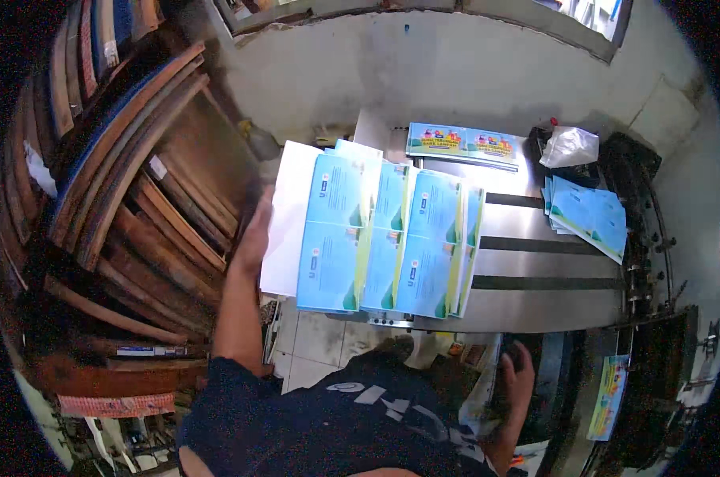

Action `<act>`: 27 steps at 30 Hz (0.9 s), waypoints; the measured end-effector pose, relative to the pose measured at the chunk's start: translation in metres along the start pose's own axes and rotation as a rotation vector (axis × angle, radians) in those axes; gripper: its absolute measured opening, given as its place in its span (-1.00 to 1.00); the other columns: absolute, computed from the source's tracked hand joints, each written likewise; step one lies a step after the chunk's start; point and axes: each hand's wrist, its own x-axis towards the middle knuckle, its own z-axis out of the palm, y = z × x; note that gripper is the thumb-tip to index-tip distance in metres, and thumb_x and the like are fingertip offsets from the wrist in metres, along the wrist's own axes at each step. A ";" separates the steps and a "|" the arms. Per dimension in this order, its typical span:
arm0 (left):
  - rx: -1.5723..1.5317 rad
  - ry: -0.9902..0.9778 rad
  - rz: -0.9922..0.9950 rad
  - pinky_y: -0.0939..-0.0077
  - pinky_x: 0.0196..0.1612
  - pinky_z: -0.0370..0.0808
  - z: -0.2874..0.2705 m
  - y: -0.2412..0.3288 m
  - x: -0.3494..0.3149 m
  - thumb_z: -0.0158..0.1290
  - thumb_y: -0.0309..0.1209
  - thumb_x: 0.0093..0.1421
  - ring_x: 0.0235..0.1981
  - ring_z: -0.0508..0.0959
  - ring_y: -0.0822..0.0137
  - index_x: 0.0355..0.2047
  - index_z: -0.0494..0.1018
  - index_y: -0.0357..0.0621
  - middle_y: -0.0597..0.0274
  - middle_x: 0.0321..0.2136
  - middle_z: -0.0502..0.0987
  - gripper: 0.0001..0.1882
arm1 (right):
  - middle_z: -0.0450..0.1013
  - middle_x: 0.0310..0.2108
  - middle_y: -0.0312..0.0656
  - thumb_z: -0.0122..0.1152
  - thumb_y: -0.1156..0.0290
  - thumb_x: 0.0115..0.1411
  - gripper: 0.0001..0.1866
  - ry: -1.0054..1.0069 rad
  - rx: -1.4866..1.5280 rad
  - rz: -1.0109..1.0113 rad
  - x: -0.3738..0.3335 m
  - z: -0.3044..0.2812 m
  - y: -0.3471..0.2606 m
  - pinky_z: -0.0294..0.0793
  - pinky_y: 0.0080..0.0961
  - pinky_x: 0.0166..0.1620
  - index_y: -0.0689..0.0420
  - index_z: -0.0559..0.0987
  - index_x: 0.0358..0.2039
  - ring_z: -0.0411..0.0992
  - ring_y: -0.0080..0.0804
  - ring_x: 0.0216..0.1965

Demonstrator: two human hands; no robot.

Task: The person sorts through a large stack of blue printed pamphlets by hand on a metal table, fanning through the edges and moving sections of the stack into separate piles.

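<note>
Light blue printed sheets [332, 230] lie fanned in overlapping rows, with white paper [284, 238] showing along their left side. My left hand [256, 232] grips that left edge; part of its fingers is hidden by the paper. The left part of the sheets reaches out past the metal table [555, 238], while their right part lies over it. Low at the right, my right hand [518, 374] is off the sheets, its fingers apart and nothing in them. It is below the table's front edge.
Colourful printed strips [463, 147] and a loose blue pile [590, 211] rest on the table. A clear plastic bag [570, 147] sits at its back right. Wooden boards [169, 191] fill a rack at left. Dark machine parts [646, 246] stand at right.
</note>
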 end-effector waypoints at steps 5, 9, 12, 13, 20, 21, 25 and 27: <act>1.257 0.495 0.262 0.22 0.29 0.10 0.026 0.017 -0.035 0.16 -0.18 0.14 0.28 0.15 0.04 0.30 0.01 -0.24 -0.13 0.27 0.13 -0.16 | 0.35 0.07 0.02 0.13 0.35 0.24 -0.50 -0.094 0.142 -0.173 0.078 0.004 -0.036 0.35 -0.36 0.09 0.26 0.31 0.14 0.34 -0.24 0.08; 1.788 0.177 0.495 0.14 0.31 0.02 0.107 -0.015 -0.040 0.16 -0.15 0.12 0.29 0.14 -0.05 0.23 0.13 -0.32 -0.21 0.22 0.18 -0.21 | 0.29 0.11 0.03 0.16 0.39 0.20 -0.45 -0.088 0.117 -0.430 0.139 0.021 -0.041 0.35 -0.36 0.08 0.22 0.26 0.17 0.35 -0.19 0.07; 1.879 -0.177 0.213 -0.04 0.32 -0.18 0.172 -0.129 -0.018 -0.08 0.18 0.15 0.34 -0.03 -0.04 0.25 0.09 -0.32 -0.18 0.29 0.03 -0.10 | 0.27 0.12 0.05 0.21 0.38 0.14 -0.41 -0.065 -0.043 -0.597 0.176 0.030 -0.048 0.34 -0.31 0.11 0.21 0.26 0.17 0.33 -0.15 0.09; 1.971 -0.237 0.149 -0.09 0.33 -0.28 0.186 -0.168 -0.002 -0.21 0.30 0.16 0.37 -0.12 -0.03 0.28 0.05 -0.30 -0.15 0.33 -0.07 -0.04 | 0.26 0.12 0.06 0.23 0.37 0.12 -0.39 -0.065 -0.067 -0.617 0.183 0.027 -0.051 0.33 -0.29 0.12 0.22 0.26 0.16 0.31 -0.12 0.12; 1.741 -0.055 0.149 -0.04 0.31 -0.10 0.223 -0.294 0.021 -0.12 0.12 0.22 0.33 -0.05 -0.16 0.25 0.07 -0.33 -0.31 0.29 -0.05 -0.17 | 0.15 0.19 0.19 0.29 0.25 0.02 -0.26 -0.228 -0.262 -0.846 0.196 0.022 -0.036 0.09 -0.04 0.26 0.27 0.24 0.17 0.11 0.15 0.23; 1.543 -0.047 0.162 0.00 0.30 -0.03 0.228 -0.302 0.020 -0.07 0.06 0.22 0.30 0.00 -0.21 0.24 0.08 -0.34 -0.31 0.27 0.00 -0.20 | 0.13 0.21 0.18 0.27 0.24 0.03 -0.27 -0.181 -0.464 -0.960 0.195 0.022 -0.035 0.07 0.00 0.26 0.28 0.25 0.16 0.07 0.17 0.25; 0.912 0.495 -0.162 0.32 -0.04 0.45 0.239 -0.272 0.038 0.09 -0.27 0.19 -0.10 0.52 0.10 0.18 0.16 -0.37 -0.19 0.00 0.40 -0.35 | 0.08 0.23 0.18 0.25 0.25 0.03 -0.26 -0.273 -0.344 -0.898 0.197 0.012 -0.036 -0.02 0.02 0.28 0.27 0.23 0.18 -0.01 0.20 0.28; 0.856 0.477 -0.246 0.49 -0.22 0.50 0.232 -0.262 0.041 0.13 -0.34 0.17 -0.28 0.55 0.33 0.12 0.25 -0.37 0.02 -0.19 0.53 -0.43 | 0.07 0.24 0.19 0.24 0.29 0.05 -0.27 -0.300 -0.283 -0.861 0.196 0.007 -0.043 -0.02 -0.01 0.29 0.27 0.20 0.19 0.00 0.17 0.28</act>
